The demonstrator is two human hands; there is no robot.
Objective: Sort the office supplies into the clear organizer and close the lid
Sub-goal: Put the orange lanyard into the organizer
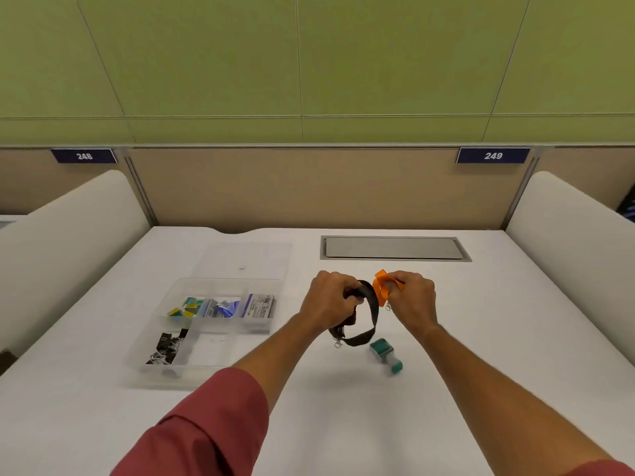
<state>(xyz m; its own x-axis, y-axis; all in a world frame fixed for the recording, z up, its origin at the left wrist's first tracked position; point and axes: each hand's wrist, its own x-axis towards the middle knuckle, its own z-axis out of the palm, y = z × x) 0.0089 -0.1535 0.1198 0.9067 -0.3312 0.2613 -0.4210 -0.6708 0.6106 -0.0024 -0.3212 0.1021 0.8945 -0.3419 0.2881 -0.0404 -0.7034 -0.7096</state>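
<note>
White desk, frame centre: left hand closed on limp black lanyard, right hand pinching soft orange lanyard; bundle each strap before loading clear organizer, centre-left.

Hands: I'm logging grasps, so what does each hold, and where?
The left hand grips the black lanyard at the top of its loop; the right hand pinches the orange lanyard bunched in its fingers.
</note>
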